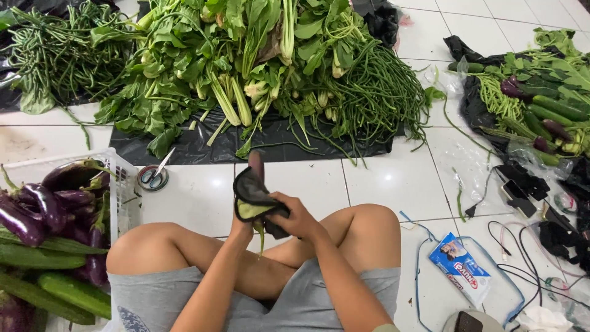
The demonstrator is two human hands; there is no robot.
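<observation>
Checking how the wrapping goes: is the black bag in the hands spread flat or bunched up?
Bunched up. The black bag is crumpled around a vegetable, gripped by the left hand and right hand; a purple tip pokes out above.

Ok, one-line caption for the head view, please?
Seated cross-legged on white tiles, left hand and right hand hold a dark bag with a greenish item inside, facing heaped leafy greens.
</observation>
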